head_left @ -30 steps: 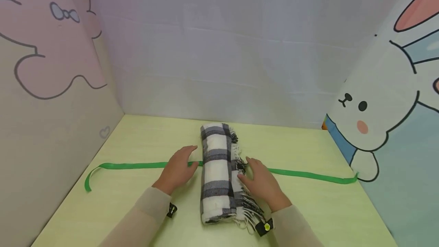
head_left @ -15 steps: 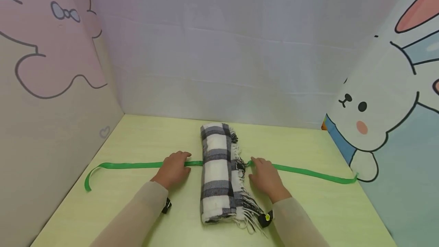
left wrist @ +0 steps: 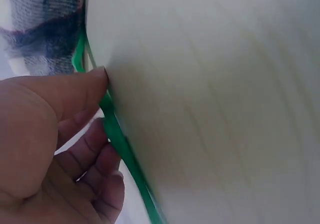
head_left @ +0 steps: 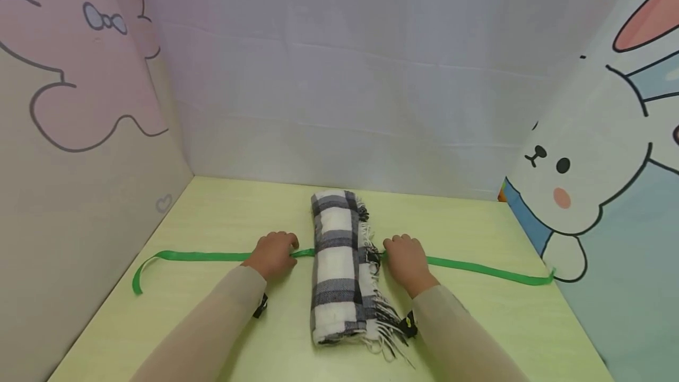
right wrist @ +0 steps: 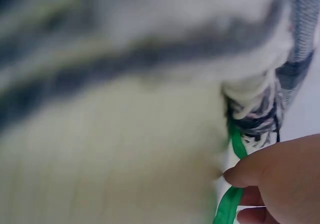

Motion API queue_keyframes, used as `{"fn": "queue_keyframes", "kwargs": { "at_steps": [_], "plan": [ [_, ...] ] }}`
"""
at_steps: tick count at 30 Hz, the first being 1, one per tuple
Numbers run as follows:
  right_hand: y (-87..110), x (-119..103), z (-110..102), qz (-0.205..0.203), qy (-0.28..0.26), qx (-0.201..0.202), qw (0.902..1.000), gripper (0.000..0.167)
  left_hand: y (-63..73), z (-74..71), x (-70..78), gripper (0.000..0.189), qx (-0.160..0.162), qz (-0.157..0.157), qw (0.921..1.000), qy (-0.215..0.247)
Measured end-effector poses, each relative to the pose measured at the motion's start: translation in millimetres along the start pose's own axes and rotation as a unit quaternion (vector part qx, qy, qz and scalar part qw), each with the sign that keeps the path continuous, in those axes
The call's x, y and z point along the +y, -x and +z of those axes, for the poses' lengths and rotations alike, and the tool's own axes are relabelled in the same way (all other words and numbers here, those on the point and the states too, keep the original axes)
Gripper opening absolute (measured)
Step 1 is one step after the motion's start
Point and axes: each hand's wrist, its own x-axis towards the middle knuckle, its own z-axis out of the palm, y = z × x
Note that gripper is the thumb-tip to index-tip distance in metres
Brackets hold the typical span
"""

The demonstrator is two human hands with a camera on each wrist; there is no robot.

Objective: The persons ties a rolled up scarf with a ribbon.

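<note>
A rolled black-and-white checked scarf (head_left: 335, 264) lies lengthwise on the table, its fringe on the right side. A green ribbon (head_left: 207, 256) runs crosswise beneath it and comes out on both sides. Left of the roll, my left hand (head_left: 273, 255) pinches the ribbon; in the left wrist view the thumb and curled fingers (left wrist: 95, 139) close around the green strip (left wrist: 131, 164). On the other side, beside the fringe, my right hand (head_left: 407, 261) pinches the ribbon too, thumb and fingers meeting on it (right wrist: 229, 206) in the right wrist view. The ribbon's middle is hidden under the scarf.
The pale yellow table (head_left: 239, 211) meets a plain light back wall (head_left: 339, 75). Side walls printed with a pink figure and a white rabbit (head_left: 573, 181) stand left and right. The ribbon's ends lie near the table's side edges, the left one curled.
Both hands have moved from beside the scarf's sides to the ribbon, left hand slightly outward, and their fingers have curled onto it. The scarf stays in place.
</note>
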Motion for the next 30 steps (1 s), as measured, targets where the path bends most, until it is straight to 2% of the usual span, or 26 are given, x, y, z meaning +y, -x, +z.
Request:
{"fn": "queue_keyframes", "kwargs": {
  "at_steps": [4,7,10,14,18,20,22,23,25,27,30],
  "plan": [
    [-3.0,0.7,2.0,-0.007,0.017,-0.01,0.9998,0.01,-4.1,0.5,-7.6,0.011,-0.029,-0.005,0.9994,0.019],
    [-4.4,1.9,2.8,-0.004,0.026,-0.015,0.9995,0.006,-5.2,-0.5,-12.6,0.015,-0.041,0.0,0.999,0.016],
    [-5.7,3.3,2.8,0.012,0.034,-0.011,0.9993,0.005,-6.1,-3.7,-14.6,0.014,-0.037,0.012,0.9992,0.006],
    [-7.7,3.9,0.0,0.051,0.021,-0.02,0.9983,0.006,-7.3,-6.9,-13.9,0.011,-0.036,0.03,0.9988,-0.013],
    [-7.1,2.4,-8.4,0.121,-0.047,-0.059,0.9897,0.019,-5.0,-5.5,-11.0,0.033,-0.009,0.045,0.997,-0.062],
    [-5.3,2.2,-12.7,0.158,-0.091,-0.082,0.9798,0.028,-2.3,-3.4,-7.2,0.037,0.019,0.036,0.995,-0.091],
    [-3.1,3.1,-15.7,0.181,-0.146,-0.11,0.9664,0.036,1.1,-0.6,-2.5,0.032,0.037,0.005,0.9943,-0.1],
    [-2.2,3.9,-16.7,0.189,-0.176,-0.124,0.9581,0.041,3.0,0.2,0.9,0.031,0.033,-0.018,0.9951,-0.092],
    [-0.8,4.9,-18.2,0.207,-0.25,-0.146,0.9346,0.047,7.3,1.0,7.7,0.039,0.012,-0.07,0.9952,-0.067],
    [-0.4,5.7,-18.7,0.224,-0.321,-0.159,0.9063,0.053,11.4,0.2,13.4,0.053,-0.017,-0.124,0.9914,-0.039],
    [-1.6,4.9,-18.1,0.246,-0.38,-0.154,0.8783,0.064,16.0,-2.0,19.2,0.063,-0.043,-0.174,0.9836,-0.022]
  ]
}}
